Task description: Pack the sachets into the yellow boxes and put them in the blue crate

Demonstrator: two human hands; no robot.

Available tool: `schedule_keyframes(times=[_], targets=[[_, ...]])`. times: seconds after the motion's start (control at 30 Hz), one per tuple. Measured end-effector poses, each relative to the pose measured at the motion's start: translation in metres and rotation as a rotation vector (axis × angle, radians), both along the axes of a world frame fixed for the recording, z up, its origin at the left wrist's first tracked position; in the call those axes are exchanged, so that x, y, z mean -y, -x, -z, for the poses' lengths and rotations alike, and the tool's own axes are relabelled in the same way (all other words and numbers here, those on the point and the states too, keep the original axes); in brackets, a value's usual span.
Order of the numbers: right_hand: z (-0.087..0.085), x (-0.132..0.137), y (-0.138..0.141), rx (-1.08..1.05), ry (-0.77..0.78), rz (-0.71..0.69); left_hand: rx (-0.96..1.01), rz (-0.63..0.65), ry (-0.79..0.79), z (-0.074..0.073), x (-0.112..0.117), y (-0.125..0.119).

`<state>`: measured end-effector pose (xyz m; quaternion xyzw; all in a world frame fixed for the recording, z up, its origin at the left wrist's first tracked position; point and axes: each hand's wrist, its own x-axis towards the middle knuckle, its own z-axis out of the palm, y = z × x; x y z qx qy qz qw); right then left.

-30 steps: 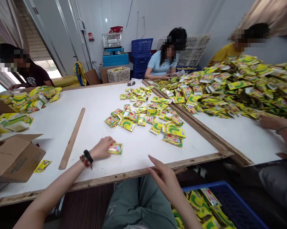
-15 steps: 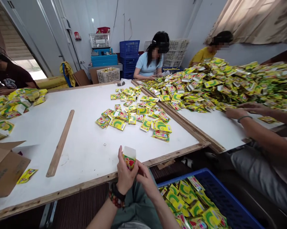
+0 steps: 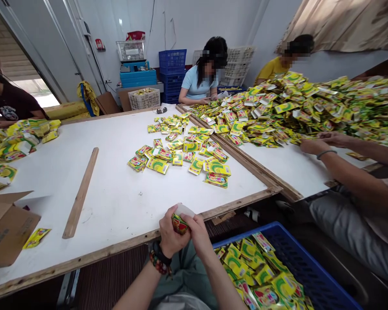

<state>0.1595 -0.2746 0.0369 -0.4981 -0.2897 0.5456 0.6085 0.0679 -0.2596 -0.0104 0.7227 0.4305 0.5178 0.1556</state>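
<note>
Both my hands meet just in front of the table's near edge, over my lap. My left hand (image 3: 169,234), with a beaded bracelet and dark band at the wrist, is closed round a small yellow-and-red packet (image 3: 180,222) with a white flap at its top. My right hand (image 3: 198,232) pinches the same packet from the right side. A loose spread of the same yellow packets (image 3: 184,150) lies on the white table (image 3: 116,193) beyond my hands.
A blue crate (image 3: 297,262) of packets sits at my lower right. A wooden strip (image 3: 80,193) and a cardboard box (image 3: 6,224) lie at left. A neighbour's arms (image 3: 336,161) reach into a large packet heap (image 3: 310,107) on the adjoining table. Other people sit around.
My left hand picked a packet off the table and drew it back to the edge, where my right hand joined it. The packet's top flap now tilts rightward and sits lower.
</note>
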Motion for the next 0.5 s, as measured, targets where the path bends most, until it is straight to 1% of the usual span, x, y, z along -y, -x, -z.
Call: schedule_keyframes(times=[0.07,0.13,0.23,0.3,0.33,0.4,0.47,0.5], targets=[[-0.001,0.001,-0.007,0.062,-0.031,-0.054,0.002,0.020,-0.024,0.000,0.000,-0.001],[-0.003,0.004,-0.014,0.197,-0.102,-0.113,0.011,0.072,0.015,-0.003,0.000,-0.001],[-0.009,0.008,-0.020,0.475,-0.267,-0.148,-0.009,0.125,0.174,-0.009,-0.001,-0.001],[-0.011,0.008,-0.020,0.616,-0.331,-0.140,-0.048,0.153,0.260,-0.011,-0.002,-0.001],[-0.011,0.008,-0.019,0.659,-0.326,-0.121,-0.069,0.154,0.281,-0.011,-0.003,-0.001],[-0.009,0.005,-0.017,0.690,-0.248,-0.063,-0.102,0.122,0.281,-0.009,-0.003,-0.001],[-0.008,0.003,-0.016,0.673,-0.182,-0.035,-0.118,0.081,0.268,-0.006,-0.003,-0.001],[-0.008,0.002,-0.016,0.655,-0.180,-0.046,-0.122,0.069,0.264,-0.005,-0.003,-0.001]])
